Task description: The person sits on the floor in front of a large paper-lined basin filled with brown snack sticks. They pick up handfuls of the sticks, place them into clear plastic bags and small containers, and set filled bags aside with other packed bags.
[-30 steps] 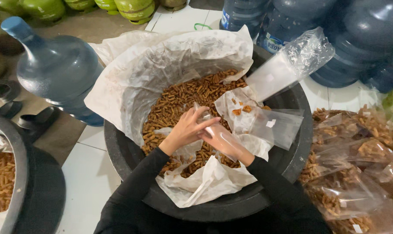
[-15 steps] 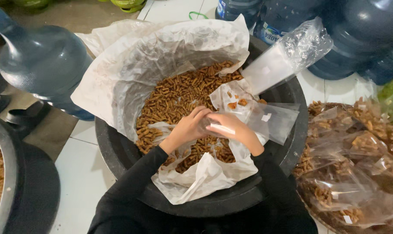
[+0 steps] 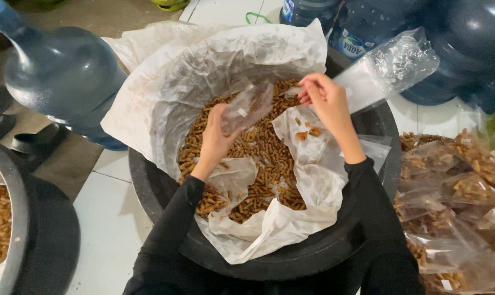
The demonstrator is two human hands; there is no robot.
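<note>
Opening: I pull the small clear bag [image 3: 248, 105] apart over the black tub [image 3: 291, 257].
Left hand [image 3: 217, 136]: pinching one edge of the bag.
Right hand [image 3: 326, 101]: pinching the other edge, near a stack of clear bags [image 3: 392, 68].
Tip: keep the mouth wide above the brown snack sticks [image 3: 258, 158].

Snack sticks [image 3: 258, 158] lie in the lined tub [image 3: 313, 257], water jug [image 3: 62, 76] left, filled bags [image 3: 455, 207] right.

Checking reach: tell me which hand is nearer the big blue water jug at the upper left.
Left. The left hand is over the snacks, closer to the big blue water jug; the right hand is farther right.
</note>
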